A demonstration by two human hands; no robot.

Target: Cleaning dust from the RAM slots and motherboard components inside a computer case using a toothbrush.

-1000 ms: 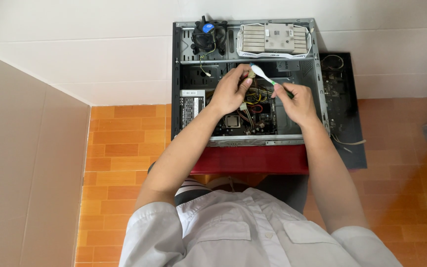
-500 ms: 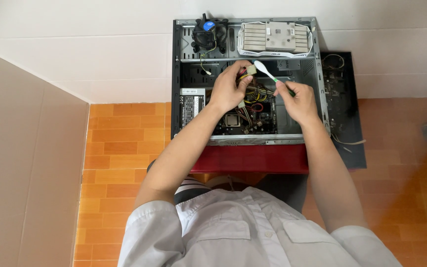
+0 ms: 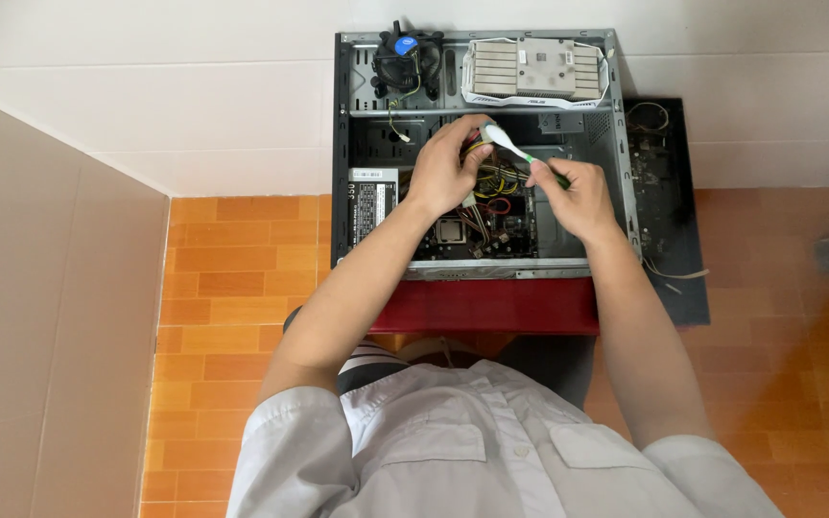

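Inside open computer case [image 3: 357,144], right hand [image 3: 576,197] gripping toothbrush [image 3: 520,152]

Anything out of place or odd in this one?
Yes: a toothbrush, held in the right hand, is inside the open computer case. A fan cooler and graphics card lie loose on its upper part.

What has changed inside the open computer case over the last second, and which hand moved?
Little has changed. The right hand keeps its grip on the white and green brush, whose head has shifted slightly left, toward the left hand. The left hand still rests on the bundle of cables. The computer case, the cooler fan and the graphics card have not moved.
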